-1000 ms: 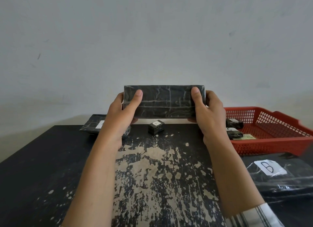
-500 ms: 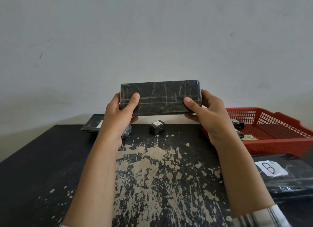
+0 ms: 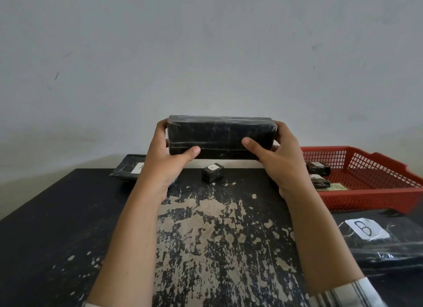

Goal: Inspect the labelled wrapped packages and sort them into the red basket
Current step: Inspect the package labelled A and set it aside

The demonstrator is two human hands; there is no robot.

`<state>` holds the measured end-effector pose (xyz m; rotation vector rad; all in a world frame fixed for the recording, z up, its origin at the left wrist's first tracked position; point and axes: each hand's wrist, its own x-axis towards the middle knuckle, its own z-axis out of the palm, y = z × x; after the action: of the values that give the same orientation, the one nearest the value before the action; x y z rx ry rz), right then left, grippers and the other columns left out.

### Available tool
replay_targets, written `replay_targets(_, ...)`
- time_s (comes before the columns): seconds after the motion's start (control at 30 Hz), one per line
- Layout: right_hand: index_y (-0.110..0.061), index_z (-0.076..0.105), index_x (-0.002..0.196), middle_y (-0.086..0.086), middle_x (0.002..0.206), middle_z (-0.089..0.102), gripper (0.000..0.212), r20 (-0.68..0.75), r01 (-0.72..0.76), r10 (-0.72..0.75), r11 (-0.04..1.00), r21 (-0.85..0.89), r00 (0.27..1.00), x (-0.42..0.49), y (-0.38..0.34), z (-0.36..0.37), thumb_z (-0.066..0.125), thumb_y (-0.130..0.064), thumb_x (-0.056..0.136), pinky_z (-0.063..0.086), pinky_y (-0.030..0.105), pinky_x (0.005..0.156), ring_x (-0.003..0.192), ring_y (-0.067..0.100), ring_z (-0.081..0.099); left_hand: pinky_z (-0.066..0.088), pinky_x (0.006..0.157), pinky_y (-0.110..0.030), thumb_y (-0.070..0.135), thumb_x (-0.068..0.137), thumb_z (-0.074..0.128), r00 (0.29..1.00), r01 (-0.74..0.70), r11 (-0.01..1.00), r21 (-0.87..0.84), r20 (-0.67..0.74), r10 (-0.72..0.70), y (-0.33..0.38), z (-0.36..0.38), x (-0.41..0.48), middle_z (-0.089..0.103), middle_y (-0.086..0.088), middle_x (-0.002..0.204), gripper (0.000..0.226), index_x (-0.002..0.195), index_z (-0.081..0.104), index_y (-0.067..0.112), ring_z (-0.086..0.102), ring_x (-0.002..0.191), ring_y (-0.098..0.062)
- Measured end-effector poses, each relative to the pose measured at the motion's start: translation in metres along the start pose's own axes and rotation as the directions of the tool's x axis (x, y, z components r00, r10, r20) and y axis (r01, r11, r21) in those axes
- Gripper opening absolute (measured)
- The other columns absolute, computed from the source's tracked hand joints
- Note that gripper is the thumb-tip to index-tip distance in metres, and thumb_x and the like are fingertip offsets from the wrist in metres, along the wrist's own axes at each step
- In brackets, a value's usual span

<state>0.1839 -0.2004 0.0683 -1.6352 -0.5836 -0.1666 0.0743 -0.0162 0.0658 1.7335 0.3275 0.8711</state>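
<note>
A long black wrapped package (image 3: 219, 136) is held up above the far edge of the table. My left hand (image 3: 166, 162) grips its left end and my right hand (image 3: 278, 162) grips its right end, thumbs on the near face. No label shows on the faces turned to me. The red basket (image 3: 375, 200) stands at the right with two small black packages (image 3: 318, 168) inside. A small labelled cube package (image 3: 212, 172) sits on the table under the held one. A flat labelled package (image 3: 131, 168) lies at the back left.
A large black package with a "B" label (image 3: 386, 242) lies at the near right, in front of the basket. The worn black table (image 3: 57, 226) ends at a pale wall behind. A yellowish card (image 3: 337, 186) lies in the basket.
The long package has tilted so its top edge leans away, and my thumbs have slid lower on its near face. Both hands keep hold of its ends.
</note>
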Motion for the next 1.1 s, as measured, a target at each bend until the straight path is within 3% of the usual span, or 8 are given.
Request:
replay_targets(0.23, -0.030, 0.053, 0.123, -0.021, 0.114, 0.066, 0.051, -0.042, 0.112, -0.111, 0.994, 0.016, 0.993, 0.001, 0.004, 0.003, 0.085, -0.017, 0.085, 0.045, 0.016, 0.084, 0.104, -0.007, 0.060, 0.047, 0.112, -0.049, 0.097, 0.043, 0.070, 0.994, 0.109, 0.987, -0.120, 0.016, -0.108, 0.004, 0.003, 0.000, 0.058, 0.004, 0.145, 0.112, 0.137, 0.047, 0.042, 0.059, 0.129, -0.022)
replay_targets(0.37, -0.032, 0.051, 0.126, -0.022, 0.114, 0.063, 0.056, -0.023, 0.123, -0.123, 0.992, 0.002, 0.992, 0.001, 0.004, 0.006, 0.087, -0.022, 0.083, 0.050, 0.029, 0.100, 0.110, 0.005, 0.061, 0.047, 0.112, -0.051, 0.082, 0.050, 0.076, 0.994, 0.066, 0.980, -0.188, -0.076, -0.081, 0.003, 0.009, 0.000, 0.070, 0.010, 0.119, 0.070, 0.103, 0.057, 0.041, 0.062, 0.124, -0.020)
replay_targets(0.47, -0.043, 0.048, 0.133, -0.010, 0.134, 0.059, 0.075, 0.027, 0.099, -0.100, 0.994, 0.038, 0.995, -0.002, 0.002, 0.008, 0.092, -0.047, 0.072, 0.048, 0.041, 0.111, 0.129, 0.018, 0.057, 0.048, 0.111, -0.051, 0.067, 0.061, 0.082, 0.993, 0.033, 0.979, -0.203, -0.104, -0.055, 0.002, 0.011, 0.000, 0.071, 0.012, 0.109, 0.057, 0.100, 0.056, 0.036, 0.064, 0.117, -0.017)
replay_targets(0.57, -0.043, 0.047, 0.138, -0.013, 0.135, 0.055, 0.079, 0.018, 0.053, -0.056, 0.990, 0.128, 0.998, -0.005, -0.004, 0.009, 0.089, -0.053, 0.072, 0.046, 0.022, 0.097, 0.123, 0.003, 0.054, 0.050, 0.107, -0.045, 0.045, 0.080, 0.086, 0.994, -0.002, 0.981, -0.192, -0.106, -0.019, 0.000, 0.012, 0.002, 0.069, 0.010, 0.105, 0.042, 0.106, 0.055, 0.030, 0.065, 0.104, -0.012)
replay_targets(0.63, -0.039, 0.045, 0.141, -0.016, 0.130, 0.053, 0.081, -0.007, 0.033, -0.032, 0.985, 0.169, 0.999, -0.006, -0.006, 0.011, 0.088, -0.051, 0.073, 0.040, 0.011, 0.086, 0.116, -0.004, 0.051, 0.050, 0.097, -0.033, 0.037, 0.081, 0.085, 0.997, -0.010, 0.981, -0.193, -0.076, -0.005, 0.000, 0.013, 0.000, 0.068, 0.010, 0.104, 0.043, 0.113, 0.057, 0.028, 0.065, 0.094, -0.002)
replay_targets(0.77, -0.035, 0.041, 0.134, -0.004, 0.132, 0.055, 0.085, -0.100, 0.028, -0.010, 0.983, 0.179, 0.995, -0.007, -0.002, 0.018, 0.094, -0.046, 0.069, 0.046, 0.026, 0.094, 0.123, 0.016, 0.056, 0.043, 0.083, -0.016, 0.036, 0.080, 0.085, 1.000, -0.022, 0.987, -0.162, -0.006, 0.022, 0.005, 0.019, -0.003, 0.068, 0.017, 0.098, 0.056, 0.128, 0.057, 0.030, 0.065, 0.089, 0.008)
replay_targets(0.93, -0.033, 0.043, 0.128, -0.007, 0.116, 0.061, 0.085, -0.150, 0.053, -0.030, 0.988, 0.148, 0.988, -0.007, -0.002, 0.019, 0.096, -0.049, 0.064, 0.052, 0.031, 0.092, 0.111, 0.016, 0.061, 0.045, 0.098, -0.023, 0.078, 0.047, 0.084, 0.999, 0.001, 0.996, -0.090, -0.041, -0.005, 0.005, 0.021, -0.004, 0.064, 0.008, 0.133, 0.100, 0.133, 0.054, 0.038, 0.057, 0.127, -0.010)
replay_targets(1.1, -0.035, 0.045, 0.124, -0.006, 0.120, 0.062, 0.085, -0.164, 0.080, -0.057, 0.988, 0.133, 0.985, -0.009, -0.002, 0.024, 0.098, -0.051, 0.059, 0.052, 0.033, 0.096, 0.115, 0.016, 0.061, 0.046, 0.084, -0.018, 0.058, 0.053, 0.089, 0.992, 0.002, 0.990, -0.143, -0.126, -0.020, 0.008, 0.024, -0.008, 0.068, 0.008, 0.123, 0.089, 0.131, 0.058, 0.029, 0.064, 0.113, -0.004)
